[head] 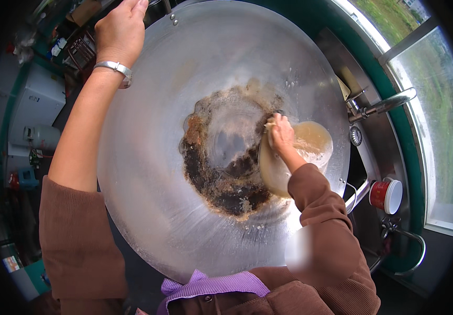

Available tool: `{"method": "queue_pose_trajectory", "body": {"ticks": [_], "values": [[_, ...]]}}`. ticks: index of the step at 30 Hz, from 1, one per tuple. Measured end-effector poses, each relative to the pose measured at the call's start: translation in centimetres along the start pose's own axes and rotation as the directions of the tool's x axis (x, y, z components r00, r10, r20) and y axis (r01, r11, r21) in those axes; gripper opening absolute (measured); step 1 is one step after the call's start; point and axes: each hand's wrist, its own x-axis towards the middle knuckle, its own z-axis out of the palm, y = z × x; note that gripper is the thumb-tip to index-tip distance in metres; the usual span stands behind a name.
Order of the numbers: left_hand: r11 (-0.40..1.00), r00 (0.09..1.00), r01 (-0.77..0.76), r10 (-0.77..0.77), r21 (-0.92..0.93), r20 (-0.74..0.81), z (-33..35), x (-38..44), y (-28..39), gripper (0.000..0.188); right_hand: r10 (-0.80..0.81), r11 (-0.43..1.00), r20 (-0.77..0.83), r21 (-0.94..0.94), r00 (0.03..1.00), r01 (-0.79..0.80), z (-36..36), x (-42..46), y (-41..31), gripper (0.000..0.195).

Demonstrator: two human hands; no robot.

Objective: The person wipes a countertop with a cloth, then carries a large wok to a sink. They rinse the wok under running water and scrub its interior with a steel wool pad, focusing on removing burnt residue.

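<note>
A very large metal wok (147, 130) fills the middle of the head view, with a ring of dark and rusty burnt residue (199, 157) on its inside. My right hand (281, 132) is pressed on the right edge of that ring, fingers closed on a small scrubbing pad or cloth, mostly hidden under them. Cloudy brownish water (313, 138) pools beside and below this hand. My left hand (121, 33), with a silver bracelet at the wrist, is up at the wok's upper left rim, near a riveted handle; its fingers are partly cut off by the picture's edge.
Right of the wok are a metal faucet (388, 106), a sink with a drain strainer (355, 136), a red and white bucket (386, 195) and a second curved tap (417, 244) below a window. At the left stand a gas cylinder (43, 136) and a white cabinet (39, 98).
</note>
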Motion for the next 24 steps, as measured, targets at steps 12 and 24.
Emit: {"method": "queue_pose_trajectory", "body": {"ticks": [12, 24], "values": [[0.998, 0.999, -0.029, 0.027, 0.048, 0.037, 1.0, 0.7, -2.3, 0.035, -0.432, 0.780, -0.038, 0.486, 0.901, 0.395, -4.0, -11.2, -19.1, 0.023], [0.987, 0.990, -0.135, 0.131, -0.085, -0.043, 1.3, -0.3, 0.1, 0.027, -0.663, 0.727, 0.241, 0.437, 0.709, 0.531, -6.5, -17.7, -8.2, 0.021]]}}
